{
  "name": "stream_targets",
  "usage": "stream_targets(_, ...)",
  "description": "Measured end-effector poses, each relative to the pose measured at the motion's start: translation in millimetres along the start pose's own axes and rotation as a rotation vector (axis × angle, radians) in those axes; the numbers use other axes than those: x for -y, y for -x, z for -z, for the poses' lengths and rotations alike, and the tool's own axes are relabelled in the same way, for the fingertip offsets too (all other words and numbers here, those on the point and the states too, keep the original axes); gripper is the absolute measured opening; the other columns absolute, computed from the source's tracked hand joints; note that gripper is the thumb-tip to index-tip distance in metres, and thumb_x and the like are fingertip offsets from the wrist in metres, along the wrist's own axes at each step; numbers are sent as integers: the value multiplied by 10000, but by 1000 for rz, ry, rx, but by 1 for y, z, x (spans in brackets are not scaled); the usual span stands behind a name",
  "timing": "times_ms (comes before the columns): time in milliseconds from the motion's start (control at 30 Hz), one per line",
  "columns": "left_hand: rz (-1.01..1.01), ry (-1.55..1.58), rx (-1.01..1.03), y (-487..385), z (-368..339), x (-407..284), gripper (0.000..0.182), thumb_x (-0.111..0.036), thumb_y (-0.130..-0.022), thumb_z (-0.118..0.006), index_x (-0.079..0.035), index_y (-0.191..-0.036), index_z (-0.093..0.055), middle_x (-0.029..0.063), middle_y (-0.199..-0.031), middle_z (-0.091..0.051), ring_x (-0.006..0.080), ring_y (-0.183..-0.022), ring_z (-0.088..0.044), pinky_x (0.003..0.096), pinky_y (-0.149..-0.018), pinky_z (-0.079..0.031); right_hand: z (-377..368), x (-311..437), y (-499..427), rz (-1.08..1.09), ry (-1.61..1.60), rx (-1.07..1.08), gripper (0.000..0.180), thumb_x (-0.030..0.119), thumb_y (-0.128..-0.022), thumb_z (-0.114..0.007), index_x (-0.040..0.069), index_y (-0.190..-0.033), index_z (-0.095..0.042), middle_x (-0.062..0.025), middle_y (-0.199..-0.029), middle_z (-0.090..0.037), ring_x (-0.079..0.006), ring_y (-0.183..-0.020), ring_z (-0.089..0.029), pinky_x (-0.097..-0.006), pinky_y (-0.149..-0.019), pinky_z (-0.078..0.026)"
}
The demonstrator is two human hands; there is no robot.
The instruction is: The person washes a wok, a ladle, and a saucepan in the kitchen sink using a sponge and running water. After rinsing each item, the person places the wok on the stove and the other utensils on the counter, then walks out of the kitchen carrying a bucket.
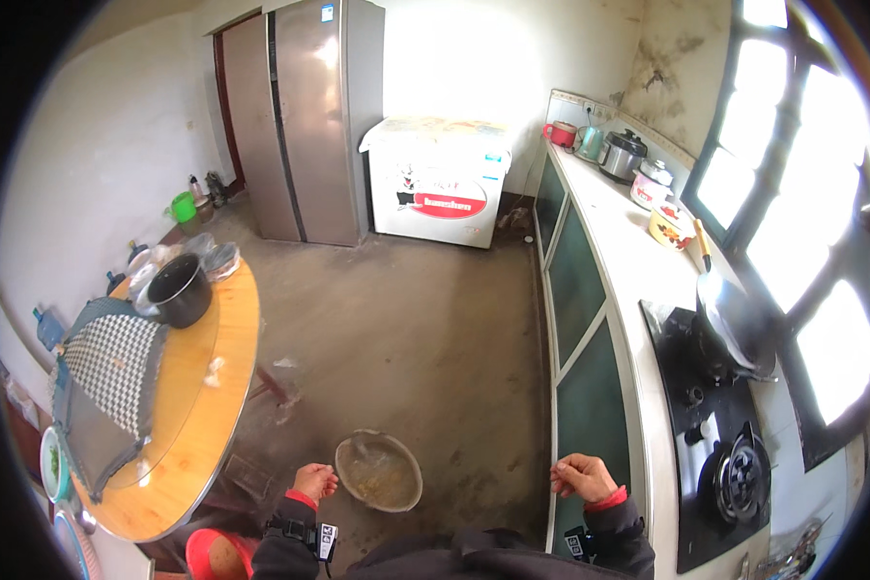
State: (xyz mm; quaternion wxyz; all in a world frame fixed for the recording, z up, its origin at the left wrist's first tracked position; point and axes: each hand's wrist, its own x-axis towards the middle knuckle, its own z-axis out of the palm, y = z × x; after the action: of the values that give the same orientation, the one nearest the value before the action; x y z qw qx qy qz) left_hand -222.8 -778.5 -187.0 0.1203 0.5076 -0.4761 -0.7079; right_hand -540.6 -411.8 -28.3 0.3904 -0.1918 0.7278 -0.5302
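Observation:
My left hand [315, 482] is loosely curled, and I see nothing in it. Just to its right, on the floor below, sits a round basin [342, 484] with some yellowish matter in the bottom. My right hand [582, 477] has its fingers bent in towards the thumb, also with nothing visible in it. It hovers in front of the green-panelled cabinet doors [587, 406], left of the counter edge. Whether it touches the panel I cannot tell. Both sleeves are dark with red cuffs, and each wrist wears a strapped device.
A round wooden table [225, 348] at left bears a black pot [181, 293] and a checked mesh food cover [116, 355]. A red bucket [203, 554] stands below it. At right, a wok [732, 319] rests on the gas hob [685, 428]. A refrigerator [312, 123] and chest freezer [435, 192] stand ahead.

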Motion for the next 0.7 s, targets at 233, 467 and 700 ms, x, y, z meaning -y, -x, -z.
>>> stream_targets(233, -43, -136, 110, -94, -99, -90, 148, -192, -866, -547, -49, -905, -539, 48, -740, -602, 115, -584, -561, 247, -521, -477, 68, 16, -117, 8, -34, 0, 223, 172, -878, -514, -40, -899, -576, -86, -769, -602, -145, -634, -602, -244, -533, -482)
stream_targets(467, -12, -126, -23, -135, -157, -163, 163, -203, -862, -556, -45, -898, -546, 55, -737, -598, 121, -585, -554, 253, -522, -471, 133, 82, -249, 88, -66, 44, 223, 177, -873, -511, -36, -888, -577, -84, -753, -599, -151, -631, -595, -250, -526, -474)
stream_targets(700, 98, -64, -119, -212, -173, -187, 164, -200, -862, -556, -46, -916, -539, 57, -733, -602, 124, -584, -556, 264, -537, -475, 143, 119, -383, 24, -30, 155, 231, 182, -873, -511, -40, -888, -573, -92, -758, -603, -159, -624, -607, -252, -527, -476)
